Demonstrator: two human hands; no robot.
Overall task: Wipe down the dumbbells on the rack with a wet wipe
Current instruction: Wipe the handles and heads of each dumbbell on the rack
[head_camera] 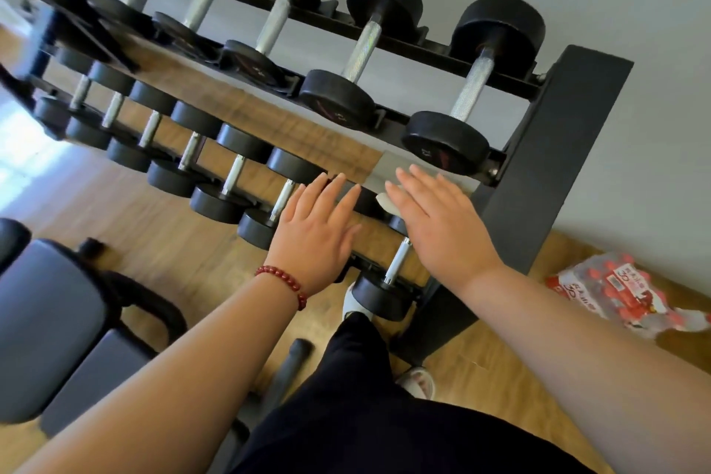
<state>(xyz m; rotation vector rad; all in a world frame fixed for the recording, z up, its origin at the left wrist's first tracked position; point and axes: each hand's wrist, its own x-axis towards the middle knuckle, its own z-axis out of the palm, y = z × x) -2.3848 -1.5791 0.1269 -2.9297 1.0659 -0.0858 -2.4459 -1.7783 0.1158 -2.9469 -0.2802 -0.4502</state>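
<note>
Fingers [419,185] straight on both: my right hand [442,227] presses white wet wipe [386,200] flat, for full contact, on far head of rightmost black steel-handled dumbbell [398,260], lower black metal rack [558,150] tier; left hand [319,235] braces nearby, empty.

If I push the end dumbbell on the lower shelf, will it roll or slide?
Probably heavy for its size: the dumbbell has solid-looking black heads and a metal grip. Its round heads could roll, but they seem to sit on the rack's rails, so it likely stays put under a light push.
</note>
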